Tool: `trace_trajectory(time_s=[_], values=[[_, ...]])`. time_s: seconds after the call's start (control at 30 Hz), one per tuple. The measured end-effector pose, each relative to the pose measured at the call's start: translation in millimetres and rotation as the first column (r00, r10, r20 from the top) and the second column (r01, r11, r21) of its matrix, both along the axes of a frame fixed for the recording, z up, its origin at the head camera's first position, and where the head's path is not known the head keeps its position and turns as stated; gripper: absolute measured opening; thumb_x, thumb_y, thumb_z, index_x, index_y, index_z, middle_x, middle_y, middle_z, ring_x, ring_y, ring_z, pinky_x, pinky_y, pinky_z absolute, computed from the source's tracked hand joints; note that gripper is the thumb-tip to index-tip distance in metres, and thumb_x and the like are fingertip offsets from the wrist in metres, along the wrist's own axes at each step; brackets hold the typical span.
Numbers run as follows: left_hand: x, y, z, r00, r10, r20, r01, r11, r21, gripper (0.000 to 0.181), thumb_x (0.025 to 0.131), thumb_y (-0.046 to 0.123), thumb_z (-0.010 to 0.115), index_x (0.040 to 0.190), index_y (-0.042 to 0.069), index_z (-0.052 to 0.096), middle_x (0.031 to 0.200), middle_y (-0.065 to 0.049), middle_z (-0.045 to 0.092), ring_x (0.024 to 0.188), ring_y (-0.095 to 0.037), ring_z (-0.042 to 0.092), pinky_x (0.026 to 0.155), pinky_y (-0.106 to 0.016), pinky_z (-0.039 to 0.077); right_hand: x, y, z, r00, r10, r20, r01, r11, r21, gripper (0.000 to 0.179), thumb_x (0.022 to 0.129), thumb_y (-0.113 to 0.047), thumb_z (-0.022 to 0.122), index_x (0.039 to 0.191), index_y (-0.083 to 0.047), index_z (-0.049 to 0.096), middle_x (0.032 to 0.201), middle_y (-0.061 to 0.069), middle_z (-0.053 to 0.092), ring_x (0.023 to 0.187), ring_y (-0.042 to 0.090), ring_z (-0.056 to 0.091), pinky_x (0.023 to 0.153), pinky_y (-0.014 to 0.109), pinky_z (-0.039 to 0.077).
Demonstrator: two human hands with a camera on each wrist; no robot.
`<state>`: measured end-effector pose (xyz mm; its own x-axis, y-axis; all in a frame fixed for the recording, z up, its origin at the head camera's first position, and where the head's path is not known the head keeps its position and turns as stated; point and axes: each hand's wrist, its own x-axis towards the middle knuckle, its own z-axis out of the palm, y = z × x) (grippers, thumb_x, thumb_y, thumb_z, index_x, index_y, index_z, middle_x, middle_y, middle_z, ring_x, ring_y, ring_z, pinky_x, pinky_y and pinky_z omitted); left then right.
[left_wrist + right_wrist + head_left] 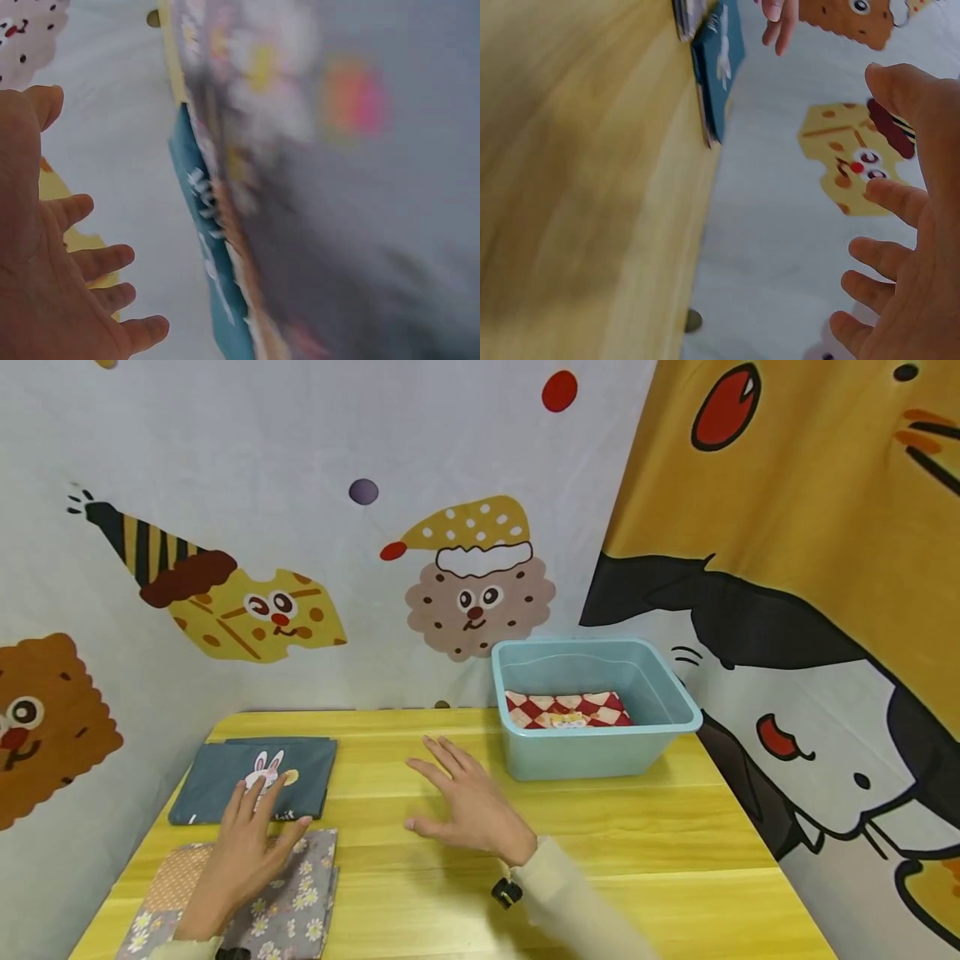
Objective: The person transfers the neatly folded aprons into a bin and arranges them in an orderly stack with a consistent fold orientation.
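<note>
One flowery cloth [303, 893] lies nearest, well left of the tub [581, 756], with the left hand [249, 852] spread wide and empty above it. Bunny cloth [221, 768] sits just behind, also left of the tub. Right hand [474, 806] is wide and empty too, nearer the tub. Red checked cloth [555, 710] is already inside the tub, so I'd guess one down, two left.
</note>
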<state>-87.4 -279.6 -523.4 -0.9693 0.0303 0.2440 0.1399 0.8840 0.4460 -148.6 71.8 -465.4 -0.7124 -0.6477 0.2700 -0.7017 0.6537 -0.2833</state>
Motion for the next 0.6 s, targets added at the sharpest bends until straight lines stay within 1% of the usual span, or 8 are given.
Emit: trace_trajectory(time_s=[0.03,0.1,0.2,0.27,0.37,0.47,0.53,0.6], values=[[2.5,-2.9,-2.3,1.0,0.008,0.004,-0.008,1.0,-0.008,0.079,0.1,0.047,0.063,0.161,0.009,0.029,0.157,-0.04,0.027,0.148,-0.064,0.012,0.112,-0.079,0.017,0.8,-3.7,-2.1,1.0,0.009,0.014,-0.009,1.0,0.003,0.079,0.094,-0.068,0.058,0.16,-0.031,0.036,0.173,0.001,0.016,0.158,0.031,0.023,0.123,0.056,0.032],[9.2,-9.0,-6.5,0.999,0.026,0.03,-0.026,1.0,-0.013,0.081,0.101,0.047,0.062,0.161,0.006,0.028,0.156,-0.042,0.026,0.148,-0.064,0.011,0.112,-0.079,0.017,2.2,-11.6,-6.4,0.999,0.031,0.037,-0.032,0.999,0.01,0.079,0.094,-0.068,0.059,0.16,-0.031,0.035,0.173,0.001,0.016,0.158,0.032,0.023,0.123,0.056,0.032],[17.1,-20.1,-11.8,0.995,0.049,0.085,-0.048,0.999,-0.022,0.082,0.102,0.05,0.058,0.161,0.003,0.026,0.155,-0.044,0.025,0.149,-0.064,0.007,0.112,-0.08,0.016,3.6,-24.0,-14.3,0.996,0.066,0.064,-0.068,0.997,0.025,0.08,0.094,-0.068,0.059,0.161,-0.031,0.034,0.173,0.001,0.015,0.159,0.031,0.022,0.123,0.055,0.032],[21.9,-27.3,-13.6,0.99,0.067,0.125,-0.064,0.998,-0.028,0.083,0.102,0.052,0.056,0.16,0.002,0.026,0.154,-0.045,0.024,0.148,-0.065,0.006,0.109,-0.082,0.016,5.0,-33.0,-19.8,0.994,0.085,0.07,-0.089,0.995,0.053,0.081,0.094,-0.069,0.058,0.161,-0.031,0.033,0.173,0.001,0.015,0.159,0.03,0.022,0.124,0.054,0.032],[27.2,-38.1,-14.7,0.981,0.083,0.173,-0.076,0.996,-0.048,0.085,0.102,0.056,0.054,0.158,-0.002,0.028,0.153,-0.046,0.025,0.146,-0.067,0.007,0.107,-0.084,0.016,8.4,-46.5,-28.0,0.99,0.117,0.083,-0.126,0.986,0.108,0.08,0.095,-0.071,0.055,0.161,-0.033,0.032,0.174,0.0,0.014,0.159,0.029,0.021,0.125,0.051,0.031],[31.6,-47.8,-15.4,0.966,0.088,0.242,-0.072,0.995,-0.074,0.088,0.101,0.059,0.053,0.157,-0.003,0.027,0.153,-0.046,0.024,0.144,-0.069,0.008,0.104,-0.086,0.017,12.5,-59.4,-36.3,0.982,0.161,0.099,-0.176,0.971,0.162,0.078,0.096,-0.072,0.051,0.161,-0.035,0.031,0.174,0.0,0.013,0.159,0.027,0.021,0.126,0.047,0.03],[34.0,-53.1,-16.3,0.95,0.091,0.297,-0.067,0.994,-0.09,0.091,0.1,0.063,0.051,0.157,-0.003,0.026,0.152,-0.047,0.023,0.141,-0.071,0.009,0.103,-0.086,0.016,14.8,-67.8,-41.3,0.976,0.191,0.107,-0.209,0.958,0.194,0.077,0.096,-0.073,0.048,0.161,-0.036,0.031,0.174,-0.001,0.013,0.16,0.026,0.02,0.127,0.045,0.028],[36.1,-57.7,-18.7,0.939,0.091,0.332,-0.055,0.992,-0.116,0.093,0.099,0.066,0.05,0.156,-0.004,0.028,0.15,-0.048,0.025,0.138,-0.072,0.013,0.103,-0.086,0.016,17.2,-75.9,-46.1,0.97,0.217,0.108,-0.237,0.945,0.225,0.077,0.096,-0.074,0.047,0.161,-0.036,0.03,0.174,-0.001,0.013,0.16,0.025,0.019,0.128,0.042,0.027]])
